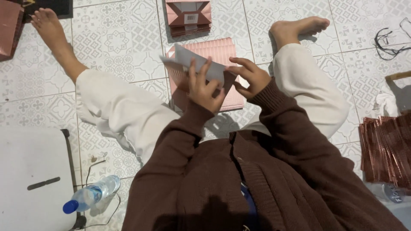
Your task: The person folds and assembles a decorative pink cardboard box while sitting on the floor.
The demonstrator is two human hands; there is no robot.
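Observation:
I sit on a tiled floor with my legs spread. My left hand [204,87] grips a folded grey-and-pink paper piece [195,60], fingers wrapped over its lower edge. My right hand [250,76] pinches the same piece at its right end, fingers bent. Under both hands lies a pink paper bag sheet [222,49], flat on the floor between my legs. A finished pink paper bag [188,17] lies folded further out on the tiles.
A stack of shiny copper-pink sheets [387,147] lies at my right. A plastic water bottle with blue cap [90,194] rests by a white box [32,171] at my left. Black cords [387,42] lie far right. Another pink stack [8,25] sits top left.

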